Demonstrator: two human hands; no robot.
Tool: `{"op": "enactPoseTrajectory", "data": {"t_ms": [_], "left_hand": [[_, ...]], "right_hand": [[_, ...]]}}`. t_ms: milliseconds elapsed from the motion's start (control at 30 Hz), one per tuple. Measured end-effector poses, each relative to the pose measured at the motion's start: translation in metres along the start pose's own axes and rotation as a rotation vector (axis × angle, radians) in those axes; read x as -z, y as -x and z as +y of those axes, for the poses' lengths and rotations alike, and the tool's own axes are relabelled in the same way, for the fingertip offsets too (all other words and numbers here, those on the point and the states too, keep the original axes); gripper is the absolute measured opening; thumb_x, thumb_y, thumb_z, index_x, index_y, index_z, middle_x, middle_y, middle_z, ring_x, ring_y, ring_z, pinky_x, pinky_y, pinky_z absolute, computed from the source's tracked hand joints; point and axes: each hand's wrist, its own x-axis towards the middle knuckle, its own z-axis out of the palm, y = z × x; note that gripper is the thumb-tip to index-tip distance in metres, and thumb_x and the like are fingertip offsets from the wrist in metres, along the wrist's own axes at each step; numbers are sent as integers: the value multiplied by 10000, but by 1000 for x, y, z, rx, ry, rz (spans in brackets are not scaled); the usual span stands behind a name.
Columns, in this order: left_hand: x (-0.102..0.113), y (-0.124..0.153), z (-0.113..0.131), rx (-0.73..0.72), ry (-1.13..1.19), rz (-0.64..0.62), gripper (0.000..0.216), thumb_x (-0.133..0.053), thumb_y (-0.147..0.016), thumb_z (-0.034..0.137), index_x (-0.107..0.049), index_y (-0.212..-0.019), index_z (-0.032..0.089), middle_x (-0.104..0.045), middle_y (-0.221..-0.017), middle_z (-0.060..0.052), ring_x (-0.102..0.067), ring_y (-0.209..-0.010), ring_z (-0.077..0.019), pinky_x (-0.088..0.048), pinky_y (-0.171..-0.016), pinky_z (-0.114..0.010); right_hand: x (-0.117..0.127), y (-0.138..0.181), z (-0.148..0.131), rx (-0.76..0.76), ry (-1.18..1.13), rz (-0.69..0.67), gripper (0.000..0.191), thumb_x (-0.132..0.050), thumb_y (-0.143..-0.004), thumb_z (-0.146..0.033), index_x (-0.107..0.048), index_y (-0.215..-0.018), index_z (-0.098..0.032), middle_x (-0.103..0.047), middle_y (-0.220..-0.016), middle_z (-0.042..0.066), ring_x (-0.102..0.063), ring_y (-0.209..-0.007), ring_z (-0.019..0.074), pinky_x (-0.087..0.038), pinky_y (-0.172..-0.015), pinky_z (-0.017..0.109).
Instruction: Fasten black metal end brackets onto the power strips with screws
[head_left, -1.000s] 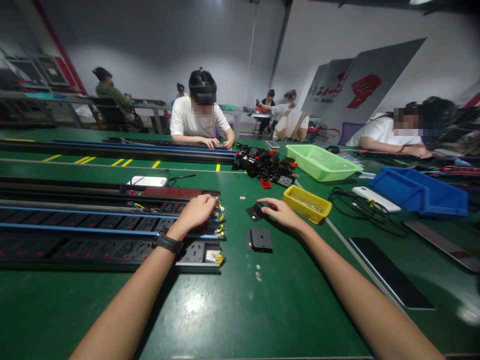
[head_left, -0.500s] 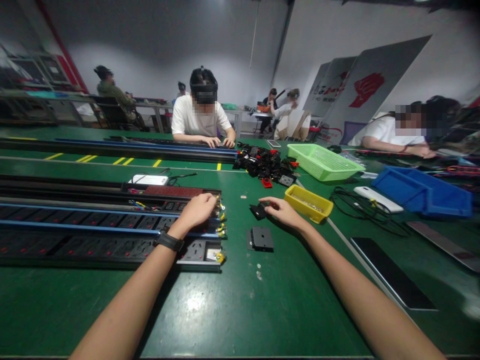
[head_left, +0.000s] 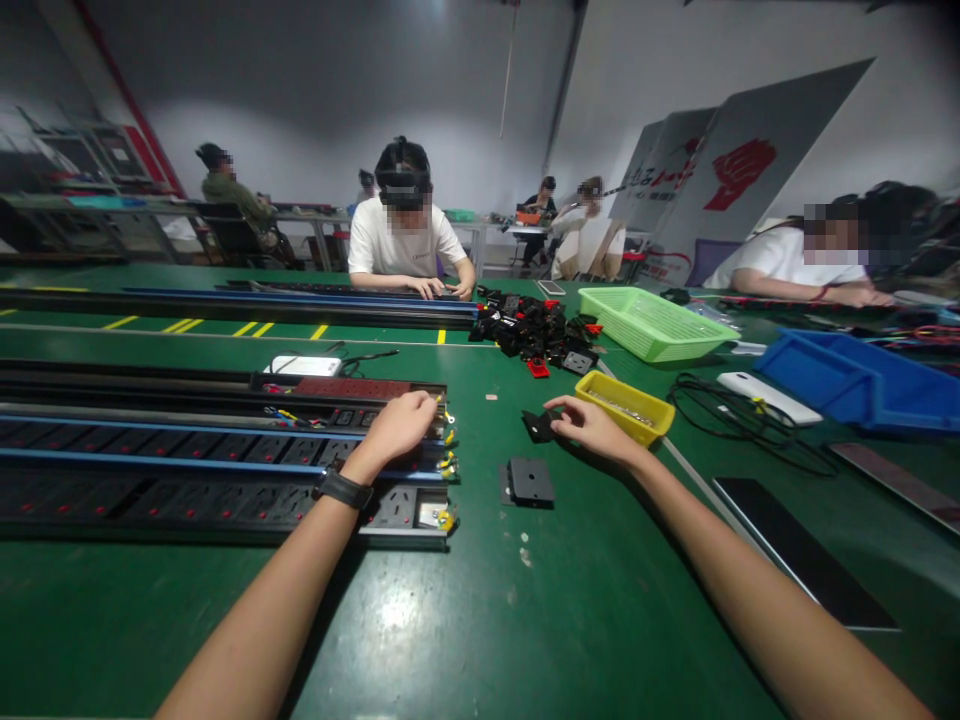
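My left hand (head_left: 401, 425), with a black watch on the wrist, rests curled on the right end of the long black and blue power strips (head_left: 225, 450), near their yellow wire ends. My right hand (head_left: 596, 428) pinches a small black plastic part (head_left: 538, 425) just above the green table (head_left: 465, 600). A flat black end plate (head_left: 529, 482) lies on the table below that hand. A small yellow bin (head_left: 626, 405) sits right behind my right hand.
A pile of black and red parts (head_left: 536, 335), a green basket (head_left: 652, 322) and a blue bin (head_left: 855, 375) stand further back. A white adapter with black cable (head_left: 765, 398) and dark flat strips (head_left: 802, 550) lie at right. Other people work at the far tables.
My right hand has lifted the small black part slightly and drawn it a little rightward. My left hand has stayed on the power strip end. The view shifted a bit.
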Motion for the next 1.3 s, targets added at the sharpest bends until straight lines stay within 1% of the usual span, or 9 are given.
{"op": "enactPoseTrajectory", "data": {"t_ms": [300,633,767,867,933,1033,1133,1200,1300], "left_hand": [[1,0,1,-4,-3,3,296,-382,-907,309,-486,-654,196,-596,-728,-42,-528,-705,-201,-283,-628,-300],[3,1,5,-2,19,1,269,-399,-893,283,-506,-666,187,-594,-717,-40,-528,-698,-198,-282,-612,-297],[3,2,5,13,24,-5,263,-406,-898,266,-518,-674,186,-608,-728,-37,-530,-698,-193,-293,-618,-293],[2,2,4,11,22,0,268,-406,-908,272,-505,-673,189,-600,-726,-29,-523,-699,-188,-295,-625,-288],[2,1,4,0,22,8,277,-408,-912,287,-493,-668,188,-591,-717,-26,-521,-700,-186,-295,-626,-286],[8,3,12,-28,31,15,282,-412,-915,319,-490,-677,188,-587,-705,-22,-521,-693,-184,-297,-625,-286],[17,17,33,-125,1,1,268,-415,-918,337,-509,-712,193,-608,-728,-25,-532,-699,-187,-311,-636,-290],[20,36,52,-219,-79,-31,270,-406,-928,334,-528,-730,198,-626,-740,-34,-541,-692,-192,-316,-641,-297],[14,67,77,-320,-286,-177,251,-436,-939,334,-575,-769,213,-647,-731,-49,-561,-648,-205,-310,-617,-312]], "right_hand": [[-1,3,-2,-3,9,20,359,-663,-819,-425,-658,-1102,-202,-473,-723,-48,-458,-661,152,-363,-624,268],[0,5,-6,8,21,27,433,-655,-844,-483,-676,-1173,-202,-487,-740,-37,-473,-679,157,-363,-638,278],[-3,4,-6,-29,-18,86,492,-647,-841,-534,-661,-1199,-198,-504,-726,-32,-485,-673,167,-377,-633,286],[-2,4,-7,-72,-86,143,459,-622,-827,-532,-652,-1133,-191,-535,-724,-14,-507,-685,188,-394,-640,304],[3,4,-12,-91,-131,174,343,-610,-802,-467,-634,-1017,-201,-566,-738,3,-521,-696,197,-406,-649,312],[12,8,-29,-49,-159,207,143,-564,-756,-336,-567,-838,-219,-600,-792,26,-530,-723,193,-414,-661,306],[14,22,-60,46,-108,163,58,-535,-751,-278,-531,-779,-228,-568,-745,11,-500,-701,180,-391,-643,290],[8,35,-84,96,-79,82,38,-532,-743,-231,-531,-781,-228,-582,-759,7,-499,-696,170,-382,-639,280],[-10,55,-112,155,-42,-76,65,-519,-743,-161,-540,-749,-223,-588,-718,-3,-498,-647,153,-359,-604,266]]}}
